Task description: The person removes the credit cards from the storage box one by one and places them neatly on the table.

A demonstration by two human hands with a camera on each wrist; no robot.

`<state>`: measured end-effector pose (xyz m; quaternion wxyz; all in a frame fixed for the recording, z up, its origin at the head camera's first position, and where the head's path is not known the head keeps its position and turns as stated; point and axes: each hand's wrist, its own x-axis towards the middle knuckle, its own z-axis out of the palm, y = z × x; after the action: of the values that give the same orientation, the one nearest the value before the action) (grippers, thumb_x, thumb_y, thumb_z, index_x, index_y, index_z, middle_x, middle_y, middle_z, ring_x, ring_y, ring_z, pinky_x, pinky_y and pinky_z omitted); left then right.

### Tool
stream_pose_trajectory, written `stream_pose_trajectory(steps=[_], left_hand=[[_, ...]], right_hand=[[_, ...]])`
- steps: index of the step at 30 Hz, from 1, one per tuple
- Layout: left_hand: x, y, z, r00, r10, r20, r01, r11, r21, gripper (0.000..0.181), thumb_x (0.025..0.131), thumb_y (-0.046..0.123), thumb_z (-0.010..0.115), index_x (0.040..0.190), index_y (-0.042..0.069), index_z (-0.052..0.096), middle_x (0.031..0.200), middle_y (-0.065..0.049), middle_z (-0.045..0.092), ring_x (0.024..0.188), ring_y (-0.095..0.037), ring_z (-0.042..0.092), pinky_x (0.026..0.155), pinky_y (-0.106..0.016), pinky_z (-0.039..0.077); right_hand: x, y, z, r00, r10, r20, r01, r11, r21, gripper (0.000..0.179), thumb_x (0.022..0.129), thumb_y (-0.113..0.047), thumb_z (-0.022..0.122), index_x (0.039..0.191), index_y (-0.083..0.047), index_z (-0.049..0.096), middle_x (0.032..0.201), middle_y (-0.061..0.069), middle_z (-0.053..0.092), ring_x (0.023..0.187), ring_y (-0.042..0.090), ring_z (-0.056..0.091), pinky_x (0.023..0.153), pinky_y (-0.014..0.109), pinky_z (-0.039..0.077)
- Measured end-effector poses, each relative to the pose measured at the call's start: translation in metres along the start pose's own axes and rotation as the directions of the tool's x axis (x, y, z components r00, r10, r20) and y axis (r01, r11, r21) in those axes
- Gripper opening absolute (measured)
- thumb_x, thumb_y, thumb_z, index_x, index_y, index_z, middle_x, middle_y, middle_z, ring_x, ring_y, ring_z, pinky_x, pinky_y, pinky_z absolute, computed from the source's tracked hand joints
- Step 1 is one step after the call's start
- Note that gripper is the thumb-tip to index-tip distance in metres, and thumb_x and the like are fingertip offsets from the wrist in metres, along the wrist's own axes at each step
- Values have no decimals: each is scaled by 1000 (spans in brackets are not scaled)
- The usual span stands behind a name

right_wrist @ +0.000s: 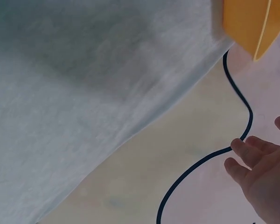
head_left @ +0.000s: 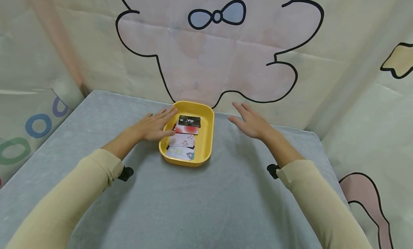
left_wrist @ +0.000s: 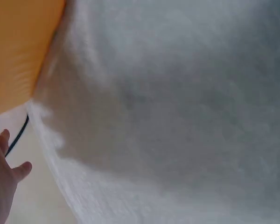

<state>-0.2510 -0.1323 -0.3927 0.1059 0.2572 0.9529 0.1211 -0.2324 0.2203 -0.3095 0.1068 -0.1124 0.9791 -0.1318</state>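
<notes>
A yellow plastic tray (head_left: pixel 205 139) stands at the far edge of the table, with several cards lying in an overlapping column along its left side. At the top is a black card (head_left: pixel 185 121) marked "Vip", then a red-and-white card (head_left: pixel 187 130), a pale pink card (head_left: pixel 181 140) and a whitish card (head_left: pixel 177 153) nearest me. My left hand (head_left: pixel 154 126) has its fingers extended, fingertips and thumb overlapping the tray's left rim in the head view. To the right of the tray, apart from it, my right hand (head_left: pixel 251 123) holds nothing, its fingers loosely extended.
A light blue cloth covers the table (head_left: pixel 193 209). Right behind the tray hangs a pale printed curtain (head_left: pixel 222 66) with a cartoon outline, and similar fabric closes off both sides. Dark wrist bands (head_left: pixel 126 173) sit at the cuffs.
</notes>
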Motion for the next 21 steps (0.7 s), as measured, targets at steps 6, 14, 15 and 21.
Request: stream_pose_trajectory(steps=[6, 14, 15, 21], left_hand=[[-1, -3, 5, 1000, 16, -17, -16, 1000, -5, 87, 94, 52, 51, 161, 16, 9, 168, -4, -4, 151, -38, 10, 113, -70, 10], [0, -4, 9, 1000, 13, -26, -13, 1000, 23, 86, 95, 51, 50, 161, 16, 9, 168, -3, -6, 152, -35, 10, 113, -70, 11], [-1, -4, 9, 1000, 11, -25, -11, 1000, 22, 85, 95, 51, 50, 161, 16, 9, 168, -3, -6, 152, -35, 10, 113, -70, 11], [0, -4, 8, 1000, 3, -24, -3, 1000, 23, 85, 95, 51, 49, 161, 16, 9, 168, -3, -6, 152, -36, 11, 113, -70, 11]], right_hand=[[10, -23, 5, 999, -43, 14, 42, 996, 80, 74, 100, -60, 36, 161, -24, 15, 165, 12, 14, 150, 35, 18, 113, 65, 22], [23, -49, 8, 993, -110, 39, 99, 974, 203, 74, 100, -58, 38, 160, -18, 21, 163, 9, 25, 146, 32, 29, 115, 56, 27], [24, -52, 9, 993, -109, 48, 96, 971, 218, 73, 100, -58, 38, 160, -19, 21, 163, 10, 26, 145, 33, 32, 114, 56, 29], [34, -66, 13, 994, -69, 82, 40, 950, 310, 72, 100, -59, 37, 159, -19, 25, 159, 12, 33, 140, 33, 39, 110, 56, 36]])
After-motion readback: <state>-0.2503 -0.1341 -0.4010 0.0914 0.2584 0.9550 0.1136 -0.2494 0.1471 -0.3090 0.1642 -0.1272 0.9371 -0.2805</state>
